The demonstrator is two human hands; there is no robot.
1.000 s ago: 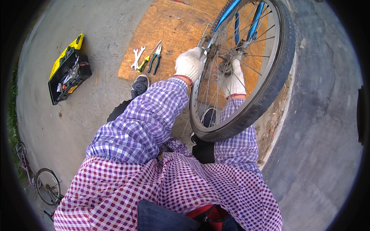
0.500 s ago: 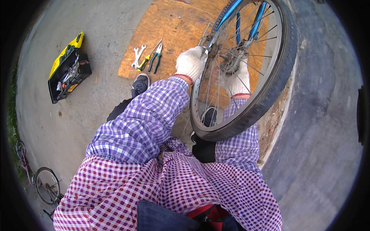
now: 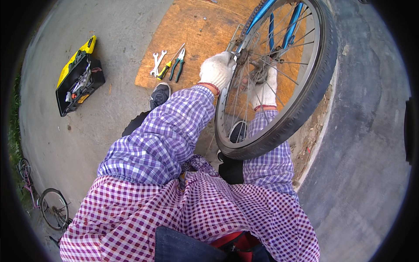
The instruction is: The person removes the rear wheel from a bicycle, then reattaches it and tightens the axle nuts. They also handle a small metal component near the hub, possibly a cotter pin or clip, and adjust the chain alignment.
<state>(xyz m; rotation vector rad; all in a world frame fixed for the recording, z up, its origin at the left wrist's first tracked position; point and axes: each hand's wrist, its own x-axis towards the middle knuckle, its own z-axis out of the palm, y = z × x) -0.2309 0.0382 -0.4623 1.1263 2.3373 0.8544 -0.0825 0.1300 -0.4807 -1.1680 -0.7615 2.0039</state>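
Observation:
A bicycle wheel [image 3: 321, 87] with a black tyre stands tilted before me, mounted in a blue bicycle frame [image 3: 291, 26]. At the left side of its hub, my left hand [image 3: 217, 70], in a white knit glove, is closed round something beside the axle; its grip hides what that is. Behind the spokes, my right hand [image 3: 265, 92], also gloved, reaches up to the hub's right side by a grey metal part [image 3: 261, 75]. Its thumb lies near that part and its fingertips curl in to the left. Spokes partly cover this hand, and what lies between its fingers is hidden.
On a wooden board [image 3: 168, 32] lie two open-end wrenches [image 3: 157, 62], a yellow-handled screwdriver [image 3: 164, 70] and green-handled pliers [image 3: 177, 65]. An open black-and-yellow toolbox [image 3: 78, 83] sits on the concrete at left. Another bicycle [image 3: 53, 209] is at the far left. A low kerb [image 3: 321, 135] runs along the right.
My right hand has shifted slightly left behind the spokes, and its fingertips have moved up toward the hub. My left hand stays at the axle.

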